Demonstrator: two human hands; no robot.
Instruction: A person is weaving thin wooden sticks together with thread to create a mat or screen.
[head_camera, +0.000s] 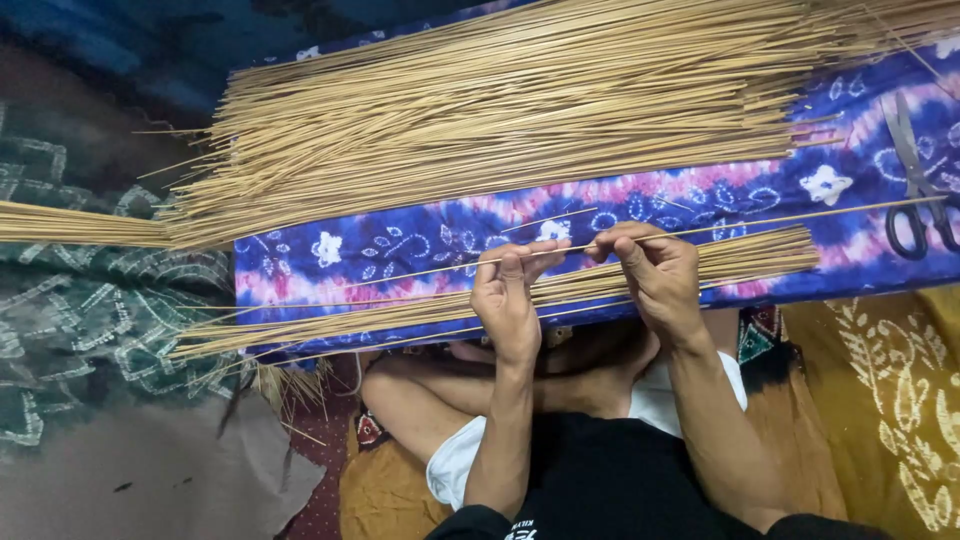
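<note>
- My left hand (508, 295) and right hand (655, 270) both pinch one thin stick (770, 222).
- Small bundle (760, 255) lies just below; big pile (520, 110) beyond; scissors (915, 185) far right.

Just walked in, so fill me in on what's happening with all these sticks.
A person sits cross-legged behind a board covered in blue and pink patterned cloth. The left hand and right hand together pinch one thin stick and hold it over a small bundle of sticks at the near edge. A much larger pile of sticks lies across the far side. A pair of scissors rests on the cloth to the right, untouched.
</note>
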